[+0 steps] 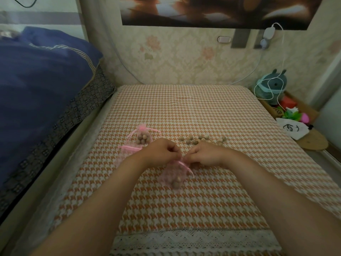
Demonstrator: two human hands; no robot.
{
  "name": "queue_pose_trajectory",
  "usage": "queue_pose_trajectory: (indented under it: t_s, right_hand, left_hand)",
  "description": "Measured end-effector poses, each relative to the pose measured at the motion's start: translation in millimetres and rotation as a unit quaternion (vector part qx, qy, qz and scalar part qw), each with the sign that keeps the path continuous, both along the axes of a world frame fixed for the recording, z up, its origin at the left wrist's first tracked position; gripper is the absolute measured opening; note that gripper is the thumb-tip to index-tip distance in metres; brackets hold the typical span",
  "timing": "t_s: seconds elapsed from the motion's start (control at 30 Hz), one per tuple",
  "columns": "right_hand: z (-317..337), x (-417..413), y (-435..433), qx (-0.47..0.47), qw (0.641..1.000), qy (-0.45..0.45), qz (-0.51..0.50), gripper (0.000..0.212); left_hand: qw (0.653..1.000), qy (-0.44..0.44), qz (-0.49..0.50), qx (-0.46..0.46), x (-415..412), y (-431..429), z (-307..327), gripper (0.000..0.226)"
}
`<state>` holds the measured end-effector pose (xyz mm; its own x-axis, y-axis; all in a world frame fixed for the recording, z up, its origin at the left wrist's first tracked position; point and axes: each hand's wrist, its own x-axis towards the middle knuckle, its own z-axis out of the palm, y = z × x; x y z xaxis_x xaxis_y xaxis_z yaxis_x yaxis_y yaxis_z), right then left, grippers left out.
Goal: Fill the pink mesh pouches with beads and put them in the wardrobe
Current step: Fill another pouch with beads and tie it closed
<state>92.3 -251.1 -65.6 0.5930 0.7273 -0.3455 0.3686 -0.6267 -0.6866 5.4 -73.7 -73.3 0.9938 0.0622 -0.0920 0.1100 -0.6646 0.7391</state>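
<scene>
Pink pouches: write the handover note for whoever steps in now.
Both the left hand and right hand pinch the mouth of the front pouch, few beads inside.
The filled pouch lies on the checked cloth, back left; another pink pouch beside it, contents unclear.
The loose beads lie behind the right hand.
Done: one pouch filled. Left: fill the rest, carry all to the wardrobe, not in view.

Left hand [162, 151] and right hand [204, 154] pinching a pink mesh pouch [175, 175] (beads inside).

Loose beads [203, 140] behind held pouch [174, 175]
</scene>
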Motion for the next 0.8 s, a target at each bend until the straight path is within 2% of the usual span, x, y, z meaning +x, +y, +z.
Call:
queue_pose_trajectory:
  t_s: [0.17,0.27,0.4,0.53,0.6,0.73,0.8]
  right_hand:
    - [5,-6,-1,0.012,1.0,0.02,-0.009,0.031]
    - [5,-9,0,-0.015,1.0,0.005,0.004,0.031]
    - [4,-6,-3,-0.005,1.0,-0.015,-0.002,0.039]
    - [9,-3,-13,0.082,0.995,-0.02,-0.043,0.016]
    - [11,0,-19,0.089,0.994,-0.02,-0.051,0.014]
    - [16,-1,-27,0.019,0.999,-0.031,-0.005,0.028]
    - [15,3,-31,0.048,0.996,-0.059,-0.036,0.029]
  left_hand:
    - [1.0,0.012,0.008,0.013,0,1,-2,0.01]
    - [1.0,0.014,0.008,0.014,0,1,-4,0.011]
    - [0.999,-0.018,0.027,-0.016,0,-2,-2,0.013]
    - [0.992,-0.037,0.069,-0.094,1,-7,1,0.01]
    - [0.988,-0.038,0.081,-0.125,2,-11,2,0.009]
    - [0.994,-0.042,0.058,-0.078,6,-18,1,0.015]
    - [0.998,-0.041,0.044,-0.027,9,-22,-1,0.016]
